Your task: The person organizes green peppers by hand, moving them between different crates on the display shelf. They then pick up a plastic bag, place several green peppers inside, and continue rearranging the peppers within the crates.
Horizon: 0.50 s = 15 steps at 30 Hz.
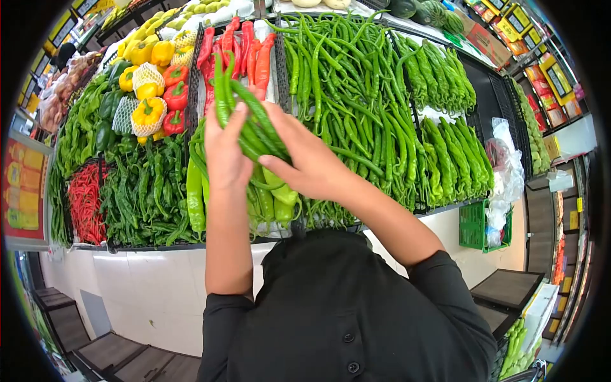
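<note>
Nearest, a black buttoned shirt (331, 312) is seen. Beyond it, a loose bundle of long green chili peppers (259, 121) is held up over the front of the display. It is clamped between the left hand (226, 153), thumb laid against the peppers, and the right hand (309, 153), thumb and fingers closed on the opposite side; some fingertips are hidden.

Handling, as judged: light; skins glossy, likely slippery on one another; walls firm but apt to snap or bruise if squeezed or bent. Best gathered round mid-length, tips aligned, thin stems spared.

Under the hands, broader pale green peppers (283, 211) are partly covered. To the right, similar long chilies (356, 95) are heaped; farther off, long red peppers (263, 63) are laid beside them, with watermelons (452, 24) at the back.
</note>
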Each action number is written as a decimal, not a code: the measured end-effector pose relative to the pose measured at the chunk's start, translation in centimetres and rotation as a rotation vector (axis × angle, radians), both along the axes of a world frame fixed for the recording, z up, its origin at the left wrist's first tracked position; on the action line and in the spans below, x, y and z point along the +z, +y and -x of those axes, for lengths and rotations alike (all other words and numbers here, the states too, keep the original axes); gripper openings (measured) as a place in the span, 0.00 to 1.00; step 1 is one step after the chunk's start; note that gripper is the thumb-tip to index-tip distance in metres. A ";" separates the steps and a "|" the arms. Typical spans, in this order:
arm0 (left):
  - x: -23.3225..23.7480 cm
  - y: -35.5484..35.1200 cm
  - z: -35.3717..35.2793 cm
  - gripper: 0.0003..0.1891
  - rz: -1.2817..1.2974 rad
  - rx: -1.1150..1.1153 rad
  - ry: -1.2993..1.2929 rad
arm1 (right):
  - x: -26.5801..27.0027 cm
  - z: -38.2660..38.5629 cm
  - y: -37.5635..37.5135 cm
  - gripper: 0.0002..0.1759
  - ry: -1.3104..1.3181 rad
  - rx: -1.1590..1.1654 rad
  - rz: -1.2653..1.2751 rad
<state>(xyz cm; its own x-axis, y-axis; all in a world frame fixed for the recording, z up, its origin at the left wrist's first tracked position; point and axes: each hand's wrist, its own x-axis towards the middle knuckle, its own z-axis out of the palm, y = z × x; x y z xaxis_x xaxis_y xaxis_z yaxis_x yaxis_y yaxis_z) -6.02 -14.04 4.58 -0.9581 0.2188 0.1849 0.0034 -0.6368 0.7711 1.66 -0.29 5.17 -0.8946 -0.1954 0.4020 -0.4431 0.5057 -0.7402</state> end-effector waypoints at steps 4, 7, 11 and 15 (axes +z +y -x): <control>-3.2 -3.1 2.7 0.26 0.219 0.302 -0.114 | -3.0 4.0 -3.4 0.45 -0.136 0.069 -0.016; -5.8 -5.1 3.3 0.30 0.280 0.313 -0.154 | -6.0 4.7 -4.5 0.46 -0.258 0.094 -0.045; -5.9 -5.6 2.3 0.35 0.288 0.284 -0.135 | -6.2 4.0 -4.2 0.44 -0.323 0.097 -0.048; -6.1 -5.1 2.1 0.38 0.342 0.300 -0.060 | -6.4 4.0 -3.2 0.36 -0.305 0.110 0.064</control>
<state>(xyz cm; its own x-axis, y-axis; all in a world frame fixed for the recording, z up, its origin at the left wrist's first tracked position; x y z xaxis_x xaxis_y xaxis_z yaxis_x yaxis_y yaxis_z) -8.10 -19.18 -1.47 -0.9952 -0.0310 0.0926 0.0976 -0.3229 0.9414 -2.37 -3.47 -1.28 -0.9505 -0.2806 0.1335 -0.2456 0.4153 -0.8759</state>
